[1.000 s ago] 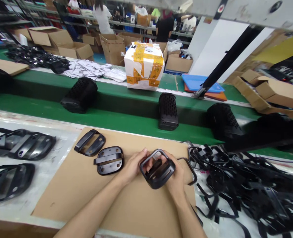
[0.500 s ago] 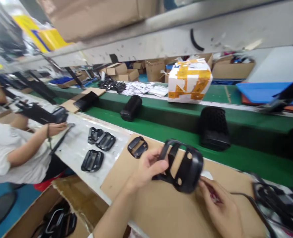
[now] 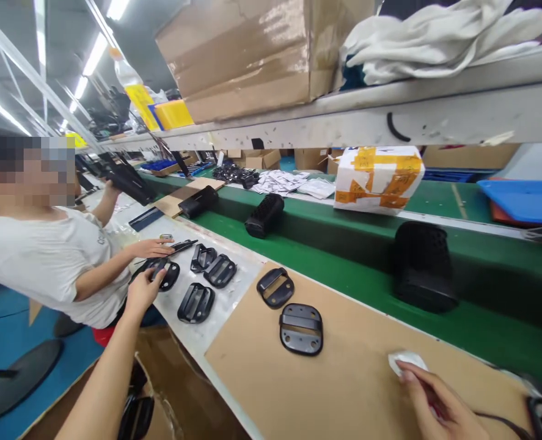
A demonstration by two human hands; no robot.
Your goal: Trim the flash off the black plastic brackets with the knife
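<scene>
My left hand point(image 3: 146, 290) reaches out to the left and has its fingers closed on a black plastic bracket point(image 3: 167, 275) beside the co-worker's hand point(image 3: 154, 249). At the lower right, my right hand point(image 3: 431, 397) pinches a small white piece point(image 3: 408, 362) over the cardboard sheet point(image 3: 344, 379). Two black brackets lie on that sheet, one point(image 3: 301, 329) near its middle and another point(image 3: 275, 288) at its back left corner. Several more brackets point(image 3: 196, 302) rest on the whitish table part to the left.
Beyond the table runs a green conveyor point(image 3: 339, 269) carrying black mesh-patterned housings point(image 3: 421, 266). A taped white box point(image 3: 378, 180) stands behind it. A person point(image 3: 46, 256) sits at left. Below is an open carton point(image 3: 174, 379); overhead, a shelf point(image 3: 325, 125).
The bracket my left hand held now lies on the cardboard. My left hand has moved left to another bracket. The view has tilted up, and my right hand appears further right.
</scene>
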